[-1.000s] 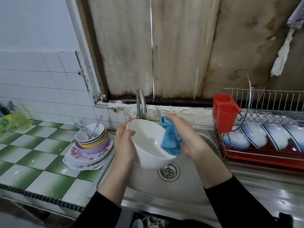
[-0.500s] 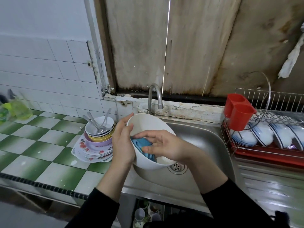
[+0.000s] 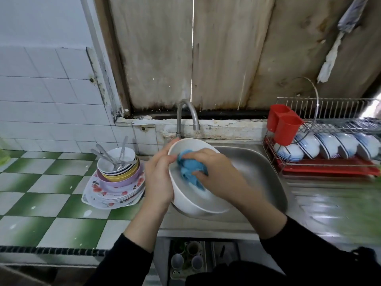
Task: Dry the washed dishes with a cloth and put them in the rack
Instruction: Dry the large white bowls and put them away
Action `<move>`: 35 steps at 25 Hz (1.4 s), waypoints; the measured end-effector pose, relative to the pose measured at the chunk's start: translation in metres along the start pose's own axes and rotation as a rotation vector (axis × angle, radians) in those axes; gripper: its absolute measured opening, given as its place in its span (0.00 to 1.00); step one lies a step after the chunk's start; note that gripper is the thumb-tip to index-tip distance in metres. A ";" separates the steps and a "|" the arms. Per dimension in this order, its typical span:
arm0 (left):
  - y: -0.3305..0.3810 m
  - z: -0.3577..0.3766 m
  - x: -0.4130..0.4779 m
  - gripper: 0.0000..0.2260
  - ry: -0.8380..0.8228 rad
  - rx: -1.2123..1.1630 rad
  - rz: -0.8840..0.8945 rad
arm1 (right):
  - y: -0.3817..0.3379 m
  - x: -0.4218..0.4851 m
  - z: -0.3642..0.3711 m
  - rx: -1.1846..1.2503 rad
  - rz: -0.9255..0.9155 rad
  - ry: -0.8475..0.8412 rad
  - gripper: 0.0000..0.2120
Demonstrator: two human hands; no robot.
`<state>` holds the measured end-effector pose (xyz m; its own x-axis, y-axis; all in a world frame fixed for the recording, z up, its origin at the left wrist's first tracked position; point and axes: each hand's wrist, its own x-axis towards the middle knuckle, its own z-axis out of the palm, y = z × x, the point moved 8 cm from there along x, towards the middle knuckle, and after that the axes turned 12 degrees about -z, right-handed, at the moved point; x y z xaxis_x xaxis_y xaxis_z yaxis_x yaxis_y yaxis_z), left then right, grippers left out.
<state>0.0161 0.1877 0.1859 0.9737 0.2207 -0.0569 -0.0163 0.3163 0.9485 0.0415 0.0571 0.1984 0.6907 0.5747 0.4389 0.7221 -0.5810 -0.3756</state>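
Observation:
A large white bowl point(image 3: 193, 205) is held tilted over the steel sink point(image 3: 263, 178). My left hand point(image 3: 158, 178) grips its left rim, thumb inside the bowl. My right hand point(image 3: 218, 172) holds a crumpled blue cloth point(image 3: 189, 168) pressed against the bowl's inner wall. To the right stands the wire dish rack point(image 3: 329, 124) on a red tray, with several blue-and-white bowls point(image 3: 329, 147) leaning in a row. A stack of plates and bowls point(image 3: 117, 178) with spoons in the top bowl sits on the counter to the left of the sink.
A curved tap point(image 3: 186, 114) rises just behind the bowl. Two red cutlery cups point(image 3: 284, 124) hang on the rack's left end. The green-and-white tiled counter point(image 3: 41, 182) spreads to the left. A steel draining board point(image 3: 334, 207) lies in front of the rack.
The blue cloth went from the bowl's outer right side into the bowl. My right hand now rubs it along the inner wall, nearer the left rim. The bowl stays in my left hand.

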 end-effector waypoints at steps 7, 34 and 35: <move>-0.014 -0.002 0.012 0.18 -0.089 -0.017 -0.017 | -0.034 -0.031 0.023 0.777 0.117 -0.177 0.20; -0.140 0.293 -0.048 0.11 -0.241 0.024 -0.600 | 0.141 -0.291 -0.203 -0.254 0.604 0.113 0.55; -0.144 0.311 -0.057 0.13 -0.295 0.025 -0.612 | 0.147 -0.298 -0.213 -0.307 0.593 0.142 0.56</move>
<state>0.0337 -0.1574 0.1497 0.8269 -0.2537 -0.5019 0.5595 0.2813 0.7796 -0.0671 -0.3225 0.1865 0.9392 0.0397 0.3410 0.1648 -0.9235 -0.3464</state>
